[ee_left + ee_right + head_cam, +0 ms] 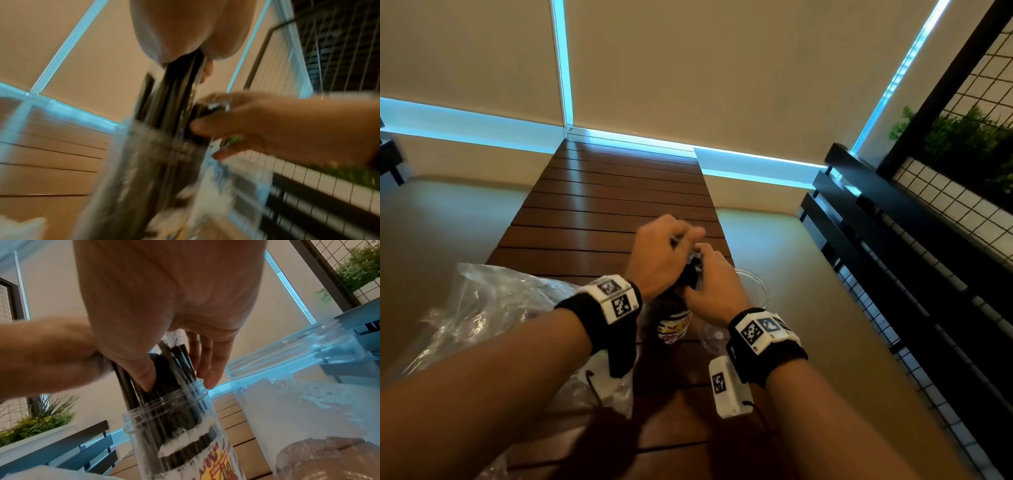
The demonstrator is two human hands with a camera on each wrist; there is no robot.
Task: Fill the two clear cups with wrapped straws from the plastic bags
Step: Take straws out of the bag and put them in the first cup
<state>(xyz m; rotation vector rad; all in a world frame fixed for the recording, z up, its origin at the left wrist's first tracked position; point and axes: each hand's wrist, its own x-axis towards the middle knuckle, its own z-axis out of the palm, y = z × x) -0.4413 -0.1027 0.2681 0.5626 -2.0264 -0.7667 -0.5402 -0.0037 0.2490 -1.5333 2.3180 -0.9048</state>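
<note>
Both hands meet over a clear labelled cup [674, 329] [174, 421] on the wooden slat table [602, 205]. A bundle of black wrapped straws [693, 272] [174, 97] [131, 386] stands in it, tops sticking out. My left hand [671, 240] [191, 60] pinches the straw tops from above. My right hand [709, 284] [179, 382] holds the bundle just above the rim, thumb on one side and fingers on the other. A second clear cup [756, 284] [298, 386] stands to the right with no straws in it. The left wrist view is blurred.
A crumpled clear plastic bag [493, 308] lies on the table's left side under my left forearm. A black slatted rail [893, 257] with a wire grid and green plants [962, 144] runs along the right. Beige blinds hang behind the table.
</note>
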